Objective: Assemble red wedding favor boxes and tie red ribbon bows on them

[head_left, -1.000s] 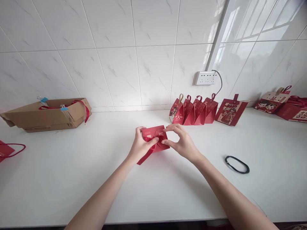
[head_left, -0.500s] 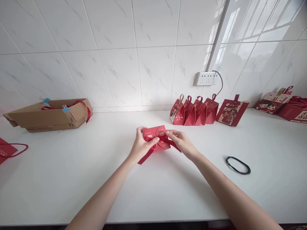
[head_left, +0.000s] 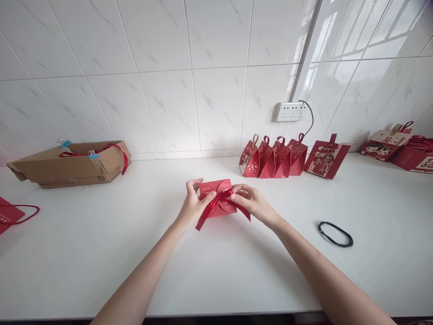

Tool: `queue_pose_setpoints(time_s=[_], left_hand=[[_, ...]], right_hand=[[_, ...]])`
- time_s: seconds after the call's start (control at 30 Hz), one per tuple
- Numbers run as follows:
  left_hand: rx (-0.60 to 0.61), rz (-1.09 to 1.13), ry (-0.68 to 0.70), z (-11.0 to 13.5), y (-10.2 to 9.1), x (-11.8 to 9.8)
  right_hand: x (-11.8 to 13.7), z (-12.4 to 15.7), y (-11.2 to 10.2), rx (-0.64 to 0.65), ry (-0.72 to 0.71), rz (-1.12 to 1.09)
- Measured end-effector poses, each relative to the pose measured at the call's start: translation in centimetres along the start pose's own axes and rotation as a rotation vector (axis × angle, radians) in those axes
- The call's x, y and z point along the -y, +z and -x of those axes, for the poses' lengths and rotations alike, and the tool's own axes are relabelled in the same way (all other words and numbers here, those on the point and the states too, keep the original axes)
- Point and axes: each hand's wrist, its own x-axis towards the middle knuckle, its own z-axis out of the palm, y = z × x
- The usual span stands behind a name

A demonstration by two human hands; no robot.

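Observation:
A small red gift box (head_left: 216, 186) with petal-like flaps and pale lettering is held over the white table, tilted toward me. Around its middle runs a dark red satin ribbon (head_left: 207, 217), crossed or knotted at the centre, with two tails hanging down in front. My left hand (head_left: 194, 201) grips the box's left side, thumb pressed on the ribbon near the centre and fingers behind. On the right, my right hand (head_left: 248, 201) pinches the ribbon between thumb and fingers close to the knot. Whether it also touches the box's edge is hard to see.
Several red boxes with loops (head_left: 267, 160) line the wall beside a red illustrated bag (head_left: 324, 158). At far right are more boxes (head_left: 384, 144). A cardboard tray (head_left: 72, 167) with ribbons stands left, a red bag (head_left: 8, 216) at the left edge, a black band (head_left: 334, 234) right.
The box has shifted slightly left and now faces me more squarely. My left thumb has moved left off the centre, showing more of the ribbon's knot; my right fingers have moved onto the ribbon.

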Motion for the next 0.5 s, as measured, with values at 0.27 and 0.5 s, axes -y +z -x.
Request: queue_pose_setpoints(time_s=[0.27,0.5], left_hand=[[0.023,-0.007,0.076,0.5,0.9,0.4],[-0.18,-0.41,0.483,0.1,0.3,1.0]], right_hand=[[-0.7,-0.3,0.0,-0.071,-0.054,0.124],[-0.5,-0.4,0.4,-0.14,0.124,-0.138]])
